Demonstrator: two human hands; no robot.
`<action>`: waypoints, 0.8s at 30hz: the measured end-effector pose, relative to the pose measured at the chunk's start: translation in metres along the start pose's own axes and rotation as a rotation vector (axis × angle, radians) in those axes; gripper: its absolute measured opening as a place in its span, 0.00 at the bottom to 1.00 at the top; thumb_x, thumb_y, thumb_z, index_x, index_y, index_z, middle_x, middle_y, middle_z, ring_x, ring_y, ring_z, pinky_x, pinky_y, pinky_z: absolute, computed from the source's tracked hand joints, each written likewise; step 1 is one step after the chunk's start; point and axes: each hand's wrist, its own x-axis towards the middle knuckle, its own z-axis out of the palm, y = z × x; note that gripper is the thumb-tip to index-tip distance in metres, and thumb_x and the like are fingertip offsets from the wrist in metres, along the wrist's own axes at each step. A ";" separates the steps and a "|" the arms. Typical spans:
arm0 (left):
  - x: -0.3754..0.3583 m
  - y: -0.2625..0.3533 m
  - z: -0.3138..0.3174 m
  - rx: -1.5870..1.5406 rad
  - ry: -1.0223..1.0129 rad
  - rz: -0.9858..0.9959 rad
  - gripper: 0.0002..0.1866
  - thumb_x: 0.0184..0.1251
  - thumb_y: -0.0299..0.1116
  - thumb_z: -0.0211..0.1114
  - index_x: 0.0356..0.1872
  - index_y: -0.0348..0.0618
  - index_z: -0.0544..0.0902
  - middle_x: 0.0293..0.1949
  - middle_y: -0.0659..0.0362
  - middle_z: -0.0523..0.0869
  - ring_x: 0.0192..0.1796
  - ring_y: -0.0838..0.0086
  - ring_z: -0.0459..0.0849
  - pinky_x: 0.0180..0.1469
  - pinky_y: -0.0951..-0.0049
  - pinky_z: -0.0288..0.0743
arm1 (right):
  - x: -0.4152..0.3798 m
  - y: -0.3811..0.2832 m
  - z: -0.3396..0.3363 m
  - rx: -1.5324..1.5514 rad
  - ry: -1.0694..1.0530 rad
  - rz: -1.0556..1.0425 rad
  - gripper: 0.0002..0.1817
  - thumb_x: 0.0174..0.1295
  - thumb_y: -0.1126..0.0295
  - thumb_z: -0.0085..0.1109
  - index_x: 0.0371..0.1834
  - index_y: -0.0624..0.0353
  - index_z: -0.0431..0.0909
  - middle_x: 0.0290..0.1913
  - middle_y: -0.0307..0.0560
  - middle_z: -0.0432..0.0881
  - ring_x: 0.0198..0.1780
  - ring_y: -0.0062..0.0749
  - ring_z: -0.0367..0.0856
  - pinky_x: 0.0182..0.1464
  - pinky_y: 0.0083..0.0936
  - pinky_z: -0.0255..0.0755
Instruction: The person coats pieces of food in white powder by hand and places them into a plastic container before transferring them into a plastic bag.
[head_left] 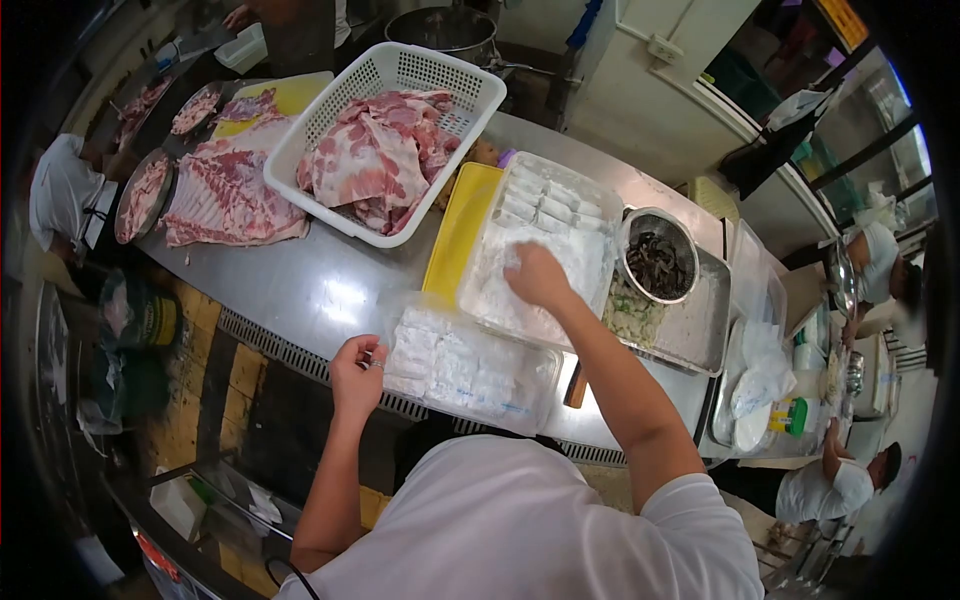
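Note:
My right hand (537,275) reaches down into a white plastic tub (480,285), its fingers bunched against white powder (560,275). What those fingers hold, if anything, is hidden. White-dusted wrapped pieces (537,200) lie in rows at the far end of this tub. My left hand (357,380), with a ring on one finger, is curled closed at the left edge of a clear plastic container (545,395), seemingly gripping its rim. Rows of similar white-coated pieces (450,355) lie inside that container, which sits at the table's near edge.
A white basket (290,150) holds raw meat (370,160), and a slab of ribs (225,195) lies left of it. A colander (688,225) of dark strips stands over a metal tray (705,320). A wooden handle (576,385) lies near my right forearm. Co-workers stand at both sides.

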 end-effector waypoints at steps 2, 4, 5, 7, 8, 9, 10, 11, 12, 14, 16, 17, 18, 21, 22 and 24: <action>0.002 0.002 0.001 -0.005 0.026 0.005 0.11 0.70 0.26 0.74 0.49 0.35 0.87 0.37 0.58 0.91 0.33 0.78 0.82 0.37 0.74 0.77 | 0.023 -0.005 -0.021 0.022 0.189 -0.007 0.23 0.59 0.69 0.66 0.58 0.65 0.78 0.59 0.65 0.78 0.61 0.59 0.79 0.64 0.50 0.76; 0.002 0.007 0.000 -0.023 0.025 0.001 0.10 0.70 0.26 0.74 0.49 0.35 0.87 0.36 0.59 0.90 0.33 0.78 0.82 0.36 0.74 0.76 | 0.050 -0.006 -0.022 -0.007 0.168 -0.026 0.25 0.59 0.68 0.67 0.60 0.64 0.77 0.59 0.65 0.79 0.61 0.59 0.79 0.64 0.50 0.76; 0.002 0.009 0.000 -0.033 0.024 0.002 0.10 0.70 0.26 0.74 0.49 0.35 0.87 0.36 0.59 0.90 0.33 0.78 0.81 0.36 0.74 0.76 | 0.056 -0.009 -0.020 -0.022 0.160 -0.034 0.26 0.59 0.68 0.67 0.61 0.64 0.77 0.59 0.65 0.79 0.61 0.59 0.79 0.64 0.51 0.76; -0.001 0.011 0.000 -0.002 0.034 -0.003 0.10 0.71 0.26 0.74 0.49 0.34 0.87 0.36 0.59 0.90 0.32 0.79 0.81 0.35 0.74 0.76 | 0.061 -0.013 -0.002 -0.163 0.171 -0.070 0.27 0.58 0.69 0.68 0.62 0.64 0.76 0.56 0.64 0.80 0.61 0.60 0.79 0.64 0.50 0.76; -0.001 0.012 0.001 0.012 0.040 -0.005 0.10 0.71 0.26 0.74 0.49 0.34 0.87 0.35 0.59 0.90 0.32 0.79 0.81 0.35 0.75 0.76 | 0.063 -0.012 0.006 -0.237 0.177 -0.088 0.28 0.58 0.69 0.68 0.62 0.64 0.75 0.55 0.63 0.80 0.61 0.60 0.79 0.64 0.49 0.76; -0.001 0.011 0.001 -0.002 0.046 0.000 0.10 0.71 0.26 0.74 0.49 0.34 0.87 0.35 0.59 0.90 0.32 0.79 0.81 0.35 0.75 0.76 | 0.059 -0.014 0.006 -0.196 0.111 -0.078 0.28 0.58 0.70 0.67 0.63 0.65 0.75 0.54 0.63 0.82 0.60 0.61 0.80 0.63 0.49 0.77; -0.002 0.009 0.002 -0.016 0.053 0.005 0.09 0.71 0.26 0.73 0.49 0.34 0.88 0.35 0.59 0.89 0.32 0.79 0.81 0.35 0.75 0.76 | 0.049 -0.017 0.006 -0.156 0.043 -0.068 0.28 0.58 0.71 0.67 0.63 0.65 0.74 0.52 0.63 0.83 0.58 0.61 0.82 0.61 0.48 0.78; -0.003 0.008 0.003 -0.031 0.061 0.008 0.09 0.71 0.26 0.73 0.49 0.34 0.88 0.35 0.59 0.89 0.32 0.79 0.81 0.35 0.75 0.76 | 0.041 -0.020 0.006 -0.116 -0.025 -0.058 0.29 0.58 0.72 0.67 0.64 0.65 0.74 0.51 0.63 0.84 0.56 0.62 0.83 0.60 0.48 0.79; -0.003 0.008 0.003 -0.030 0.057 0.004 0.09 0.71 0.25 0.73 0.49 0.34 0.87 0.35 0.60 0.89 0.32 0.79 0.81 0.35 0.75 0.75 | 0.037 -0.019 0.008 -0.007 -0.033 -0.005 0.29 0.58 0.72 0.66 0.64 0.67 0.74 0.51 0.64 0.85 0.54 0.61 0.84 0.58 0.47 0.80; -0.004 0.008 0.002 -0.027 0.051 -0.005 0.09 0.71 0.25 0.73 0.49 0.35 0.87 0.35 0.60 0.89 0.33 0.80 0.81 0.35 0.75 0.75 | 0.029 -0.004 0.009 0.212 -0.052 0.103 0.28 0.58 0.74 0.65 0.64 0.69 0.75 0.49 0.66 0.87 0.52 0.59 0.87 0.55 0.45 0.81; -0.004 0.002 0.002 -0.079 0.064 0.014 0.09 0.71 0.24 0.73 0.49 0.35 0.87 0.35 0.60 0.89 0.33 0.80 0.81 0.35 0.76 0.76 | 0.023 0.015 -0.007 0.671 -0.132 0.237 0.26 0.57 0.74 0.65 0.61 0.71 0.79 0.48 0.70 0.88 0.50 0.57 0.89 0.52 0.43 0.82; -0.003 -0.001 0.002 -0.105 0.069 0.025 0.09 0.71 0.24 0.73 0.49 0.35 0.87 0.35 0.60 0.89 0.33 0.80 0.81 0.36 0.76 0.76 | 0.020 0.023 -0.014 0.901 -0.170 0.305 0.26 0.57 0.74 0.65 0.60 0.73 0.81 0.48 0.72 0.88 0.49 0.56 0.90 0.51 0.42 0.83; -0.003 0.000 0.001 -0.097 0.067 0.030 0.09 0.71 0.24 0.73 0.49 0.35 0.87 0.36 0.60 0.89 0.33 0.80 0.81 0.36 0.76 0.76 | 0.019 0.028 -0.024 0.751 -0.140 0.319 0.24 0.56 0.75 0.66 0.58 0.72 0.82 0.47 0.72 0.88 0.49 0.54 0.90 0.51 0.40 0.83; 0.000 0.003 0.001 -0.094 0.059 0.045 0.09 0.71 0.24 0.72 0.50 0.35 0.87 0.36 0.60 0.89 0.34 0.80 0.81 0.36 0.76 0.77 | 0.013 0.018 -0.064 0.355 -0.049 0.376 0.21 0.53 0.74 0.69 0.51 0.71 0.87 0.43 0.69 0.90 0.47 0.55 0.91 0.51 0.38 0.83; 0.001 0.003 0.001 -0.105 0.060 0.046 0.09 0.71 0.24 0.72 0.49 0.35 0.87 0.36 0.60 0.89 0.34 0.80 0.81 0.37 0.76 0.77 | 0.015 0.024 -0.065 0.343 -0.062 0.344 0.21 0.52 0.74 0.69 0.51 0.70 0.87 0.44 0.69 0.90 0.48 0.55 0.91 0.51 0.39 0.83; 0.003 0.007 0.002 -0.126 0.063 0.047 0.09 0.71 0.24 0.72 0.49 0.35 0.87 0.36 0.60 0.89 0.34 0.81 0.81 0.37 0.77 0.77 | 0.018 0.038 -0.067 0.319 -0.091 0.280 0.21 0.52 0.74 0.69 0.51 0.69 0.87 0.44 0.69 0.90 0.48 0.55 0.91 0.52 0.40 0.83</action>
